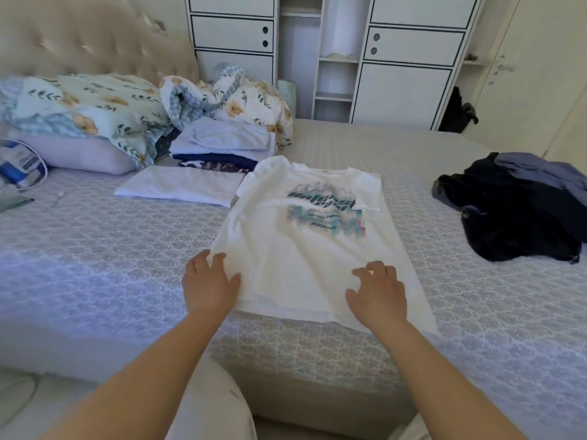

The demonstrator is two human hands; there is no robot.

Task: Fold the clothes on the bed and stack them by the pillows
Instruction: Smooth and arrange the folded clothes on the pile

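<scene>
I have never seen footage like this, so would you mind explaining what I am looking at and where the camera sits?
There is no machine here: a person wears one camera on the head, looking down at their own arms. The left hand and right hand rest on the bottom hem of a white printed T-shirt, spread flat on the bed; neither grips it. Folded clothes are stacked by the floral pillows, a folded white garment lies beside them, and a dark unfolded pile waits on the right.

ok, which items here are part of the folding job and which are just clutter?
Job:
white printed T-shirt, under left hand and right hand
folded white shirt
folded stack by pillow
dark clothes pile

Clutter:
floral bedding
wardrobe
blue-and-white packet
</scene>
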